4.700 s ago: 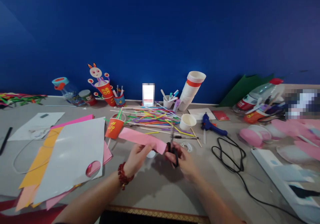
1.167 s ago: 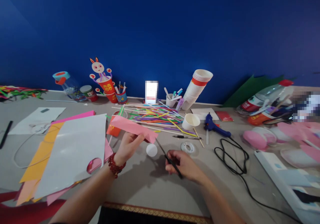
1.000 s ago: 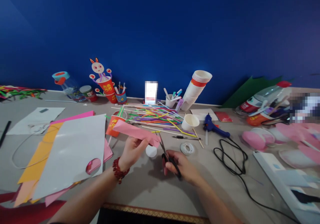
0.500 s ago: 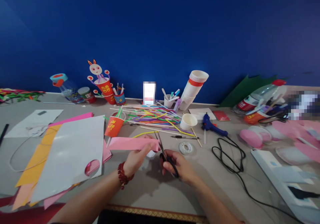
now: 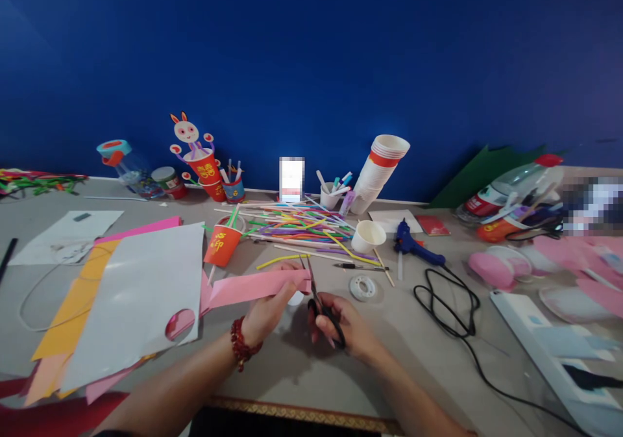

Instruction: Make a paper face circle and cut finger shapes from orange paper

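Observation:
My left hand (image 5: 272, 304), with a red bead bracelet (image 5: 243, 343) at the wrist, pinches a long pink paper strip (image 5: 238, 287) near its right end. In my right hand (image 5: 341, 323) are scissors (image 5: 318, 304) with black handles, fingers through the loops. Their blades point away from me and meet the strip's right end, just beside my left fingertips. A small white round piece (image 5: 295, 299) shows under the left hand. To the left stands a red paper cup (image 5: 224, 245) with green pipe cleaners in it.
Coloured paper sheets (image 5: 136, 294) lie at left. Behind my hands are a heap of pipe cleaners (image 5: 296, 226), a white cup (image 5: 368, 236) and stacked cups (image 5: 379, 174). A tape roll (image 5: 363, 287), blue glue gun (image 5: 416, 245) with black cord and power strip (image 5: 540, 346) are at right.
The strip's left end has dipped, so it slants more. The scissors and right hand have shifted slightly at the strip's right end; both hands keep their holds.

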A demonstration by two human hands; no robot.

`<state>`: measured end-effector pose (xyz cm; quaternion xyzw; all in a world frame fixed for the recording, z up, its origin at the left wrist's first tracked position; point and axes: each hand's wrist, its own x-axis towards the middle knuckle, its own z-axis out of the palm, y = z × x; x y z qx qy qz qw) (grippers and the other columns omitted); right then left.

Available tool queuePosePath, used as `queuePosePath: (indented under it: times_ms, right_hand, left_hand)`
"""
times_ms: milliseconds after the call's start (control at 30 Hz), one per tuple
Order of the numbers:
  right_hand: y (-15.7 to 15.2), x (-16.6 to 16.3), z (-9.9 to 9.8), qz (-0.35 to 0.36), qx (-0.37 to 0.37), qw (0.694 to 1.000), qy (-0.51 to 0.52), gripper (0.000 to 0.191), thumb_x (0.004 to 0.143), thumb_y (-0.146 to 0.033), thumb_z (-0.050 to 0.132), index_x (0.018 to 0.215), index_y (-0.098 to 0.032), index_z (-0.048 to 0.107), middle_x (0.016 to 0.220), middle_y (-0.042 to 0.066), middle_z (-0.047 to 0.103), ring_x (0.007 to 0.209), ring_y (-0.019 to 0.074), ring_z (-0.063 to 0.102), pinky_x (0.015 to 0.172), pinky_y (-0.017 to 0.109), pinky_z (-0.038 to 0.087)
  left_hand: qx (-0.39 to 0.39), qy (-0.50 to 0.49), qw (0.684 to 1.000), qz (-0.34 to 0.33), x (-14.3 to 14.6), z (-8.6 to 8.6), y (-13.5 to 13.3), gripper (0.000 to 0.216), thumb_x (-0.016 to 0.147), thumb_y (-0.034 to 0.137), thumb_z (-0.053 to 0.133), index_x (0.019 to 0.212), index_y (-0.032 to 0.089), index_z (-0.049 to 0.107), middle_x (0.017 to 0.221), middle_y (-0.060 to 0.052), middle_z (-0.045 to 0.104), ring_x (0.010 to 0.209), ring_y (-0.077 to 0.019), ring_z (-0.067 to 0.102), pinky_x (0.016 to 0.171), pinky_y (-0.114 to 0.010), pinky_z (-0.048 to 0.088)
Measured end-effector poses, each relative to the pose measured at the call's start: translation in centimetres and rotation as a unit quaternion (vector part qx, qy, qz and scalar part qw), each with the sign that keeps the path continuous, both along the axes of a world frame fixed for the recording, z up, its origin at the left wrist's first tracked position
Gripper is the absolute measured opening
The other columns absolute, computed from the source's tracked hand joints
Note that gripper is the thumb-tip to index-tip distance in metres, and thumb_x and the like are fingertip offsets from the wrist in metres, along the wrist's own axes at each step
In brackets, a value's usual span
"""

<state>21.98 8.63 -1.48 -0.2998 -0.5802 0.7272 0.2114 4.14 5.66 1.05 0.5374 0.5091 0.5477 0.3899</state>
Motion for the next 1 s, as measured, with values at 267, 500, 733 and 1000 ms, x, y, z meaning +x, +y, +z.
queuePosePath:
  times_ms: [267, 500, 733, 1000]
  right_hand:
    - [0.09, -0.17, -0.23, -0.002, 0.005, 1.000, 0.006, 0.059, 0.067, -0.075, 0.065, 0.073, -0.019, 0.048, 0.056, -0.003, 0.055, 0.040, 0.0073, 0.045, 0.040, 0.020, 0.028]
    - [0.07, -0.17, -0.32, -0.006, 0.004, 1.000, -0.001, 0.061, 0.064, -0.077, 0.065, 0.072, -0.019, 0.047, 0.055, -0.003, 0.054, 0.044, 0.0099, 0.051, 0.041, 0.020, 0.029]
    - [0.01, -0.13, -0.39, -0.011, -0.004, 1.000, -0.002, 0.061, 0.064, -0.077, 0.066, 0.072, -0.019, 0.047, 0.055, -0.004, 0.054, 0.044, 0.0095, 0.051, 0.041, 0.020, 0.028]
    - [0.01, -0.14, 0.02, -0.011, -0.005, 1.000, -0.011, 0.061, 0.064, -0.077, 0.066, 0.072, -0.019, 0.047, 0.054, -0.003, 0.056, 0.043, 0.0093, 0.049, 0.040, 0.020, 0.027]
  left_hand:
    - [-0.001, 0.008, 1.000, 0.013, 0.09, -0.14, 0.02, 0.027, 0.092, 0.039, 0.050, 0.086, 0.021, 0.070, 0.093, -0.006, 0.067, 0.096, -0.0215, 0.060, 0.088, -0.032, 0.049]
    - [-0.005, 0.017, 1.000, 0.018, 0.18, 0.13, -0.03, 0.027, 0.091, 0.035, 0.050, 0.085, 0.019, 0.070, 0.093, -0.006, 0.067, 0.098, -0.0224, 0.060, 0.087, -0.034, 0.050]
    - [-0.009, 0.002, 1.000, 0.006, 0.07, -0.11, -0.02, 0.024, 0.092, 0.036, 0.050, 0.089, 0.022, 0.069, 0.095, -0.006, 0.067, 0.100, -0.0235, 0.059, 0.088, -0.035, 0.050]
    - [-0.005, -0.018, 1.000, 0.003, 0.06, -0.45, -0.04, 0.020, 0.092, 0.033, 0.052, 0.090, 0.023, 0.070, 0.096, -0.005, 0.067, 0.100, -0.0222, 0.059, 0.089, -0.033, 0.049]
